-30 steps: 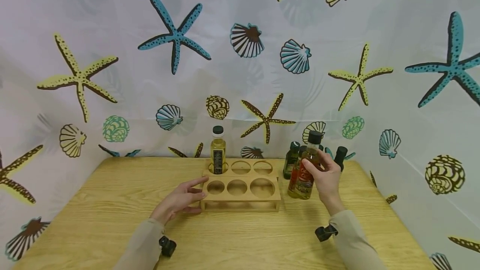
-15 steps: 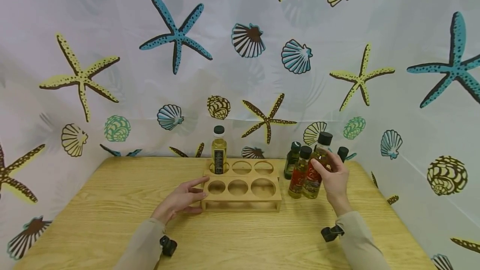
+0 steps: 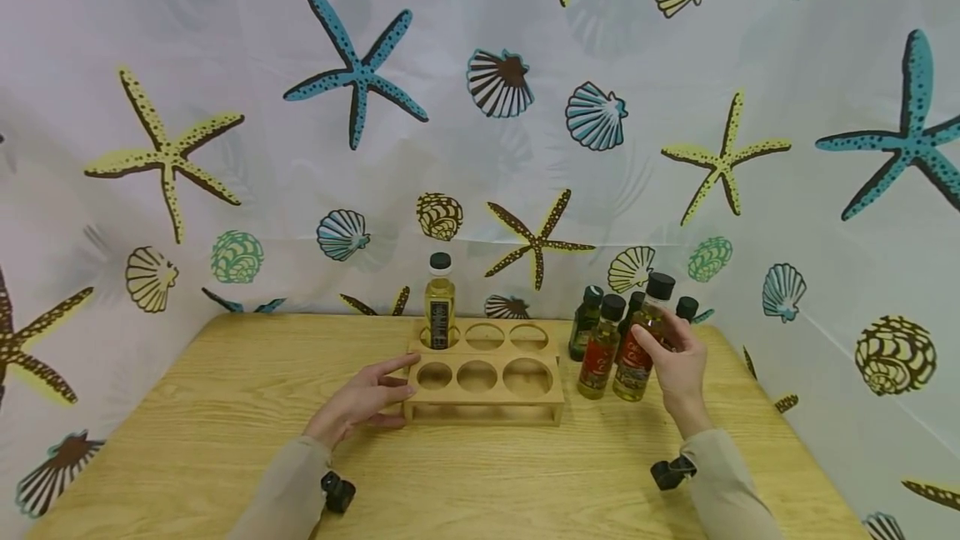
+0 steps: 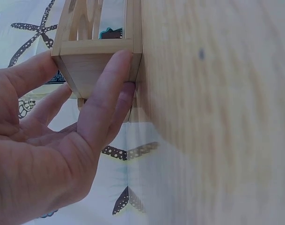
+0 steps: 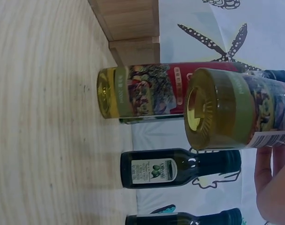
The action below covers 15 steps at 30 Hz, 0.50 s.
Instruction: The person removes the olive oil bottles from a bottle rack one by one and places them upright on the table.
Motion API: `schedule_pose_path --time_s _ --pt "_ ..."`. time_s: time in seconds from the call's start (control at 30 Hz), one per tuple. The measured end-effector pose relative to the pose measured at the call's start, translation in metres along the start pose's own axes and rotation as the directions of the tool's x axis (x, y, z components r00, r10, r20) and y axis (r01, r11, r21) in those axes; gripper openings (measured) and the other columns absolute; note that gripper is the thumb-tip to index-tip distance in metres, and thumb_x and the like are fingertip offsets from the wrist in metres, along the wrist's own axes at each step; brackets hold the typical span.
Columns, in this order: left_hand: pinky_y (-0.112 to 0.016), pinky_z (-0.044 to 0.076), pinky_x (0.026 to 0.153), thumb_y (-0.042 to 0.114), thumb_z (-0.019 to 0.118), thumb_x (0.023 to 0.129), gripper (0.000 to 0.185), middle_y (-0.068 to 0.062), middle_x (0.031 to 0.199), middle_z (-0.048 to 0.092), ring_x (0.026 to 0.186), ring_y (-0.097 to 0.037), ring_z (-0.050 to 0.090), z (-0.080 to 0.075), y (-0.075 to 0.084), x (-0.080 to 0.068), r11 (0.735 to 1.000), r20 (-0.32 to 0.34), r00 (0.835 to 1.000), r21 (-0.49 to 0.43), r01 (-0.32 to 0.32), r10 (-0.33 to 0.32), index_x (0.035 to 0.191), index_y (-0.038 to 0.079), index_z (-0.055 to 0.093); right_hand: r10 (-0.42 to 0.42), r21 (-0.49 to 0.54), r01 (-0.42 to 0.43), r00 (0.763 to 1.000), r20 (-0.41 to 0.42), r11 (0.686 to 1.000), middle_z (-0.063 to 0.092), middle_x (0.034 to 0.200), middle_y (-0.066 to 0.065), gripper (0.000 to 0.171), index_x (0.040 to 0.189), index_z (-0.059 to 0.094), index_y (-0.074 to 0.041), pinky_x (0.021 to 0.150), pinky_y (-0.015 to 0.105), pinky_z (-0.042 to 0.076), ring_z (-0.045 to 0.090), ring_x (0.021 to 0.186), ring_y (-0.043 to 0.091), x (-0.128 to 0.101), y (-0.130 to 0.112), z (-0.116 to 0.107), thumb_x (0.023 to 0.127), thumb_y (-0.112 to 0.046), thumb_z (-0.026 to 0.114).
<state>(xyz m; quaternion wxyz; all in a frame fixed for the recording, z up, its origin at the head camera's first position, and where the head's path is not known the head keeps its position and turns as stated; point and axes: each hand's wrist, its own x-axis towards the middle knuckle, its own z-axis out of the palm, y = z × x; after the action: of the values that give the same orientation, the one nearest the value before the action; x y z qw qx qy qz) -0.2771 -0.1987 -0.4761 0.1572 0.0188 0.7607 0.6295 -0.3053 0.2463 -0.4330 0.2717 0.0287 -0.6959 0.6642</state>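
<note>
In the head view my right hand (image 3: 681,361) grips a red-labelled oil bottle (image 3: 635,357) with a black cap, its top leaning right. The right wrist view shows that bottle's base (image 5: 200,110) raised off the table. Just left of it stands a second red-labelled oil bottle (image 3: 597,363). My left hand (image 3: 363,397) touches the left end of a two-tier wooden bottle rack (image 3: 480,398); its fingers (image 4: 107,93) lie extended against the end panel. A bottle of pale yellow oil (image 3: 439,307) sits upright in the rack's back left hole.
Several dark green bottles stand behind the red-labelled ones, among them one near the rack (image 3: 583,327) and one at far right (image 3: 686,308). Patterned cloth (image 3: 480,148) walls the wooden table (image 3: 480,482) at the back and sides.
My right hand has carried its bottle rightward, apart from the other red-labelled bottle that it overlapped earlier. The left hand and the rack hold still.
</note>
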Motion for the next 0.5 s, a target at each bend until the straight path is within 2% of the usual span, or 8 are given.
schedule_pose_path --time_s 0.13,0.33,0.5 --pt "-0.046 0.058 0.083 0.014 0.058 0.099 0.058 -0.027 0.146 0.037 0.131 -0.041 0.046 0.001 0.001 -0.001 1.0 0.005 1.0 -0.004 0.001 -0.001 0.152 0.025 0.038 0.048 -0.03 -0.049 0.999 -0.009 0.998 0.064 0.096 -0.014 0.052 0.133 0.062 -0.008 0.07 0.015 0.052 0.06 0.089 0.005 0.0 0.006 -0.006 0.084 -0.015 0.079" --pt "-0.047 0.058 0.085 0.012 0.058 0.099 0.058 -0.028 0.146 0.037 0.13 -0.042 0.046 0.002 0.003 -0.002 1.0 0.002 1.0 -0.009 0.003 -0.003 0.152 0.024 0.038 0.071 -0.076 -0.07 0.998 0.002 0.995 0.064 0.097 -0.016 0.053 0.136 0.06 -0.011 0.069 0.015 0.051 0.06 0.09 0.004 0.001 0.012 -0.011 0.086 -0.018 0.078" --pt "-0.047 0.058 0.085 0.012 0.058 0.099 0.058 -0.028 0.146 0.036 0.13 -0.042 0.047 0.002 0.002 -0.002 1.0 0.002 1.0 -0.016 0.006 -0.006 0.152 0.023 0.039 0.098 -0.093 -0.095 0.995 0.021 0.991 0.063 0.098 -0.019 0.055 0.138 0.058 -0.011 0.073 0.013 0.051 0.059 0.093 0.003 0.001 0.013 -0.014 0.087 -0.02 0.077"
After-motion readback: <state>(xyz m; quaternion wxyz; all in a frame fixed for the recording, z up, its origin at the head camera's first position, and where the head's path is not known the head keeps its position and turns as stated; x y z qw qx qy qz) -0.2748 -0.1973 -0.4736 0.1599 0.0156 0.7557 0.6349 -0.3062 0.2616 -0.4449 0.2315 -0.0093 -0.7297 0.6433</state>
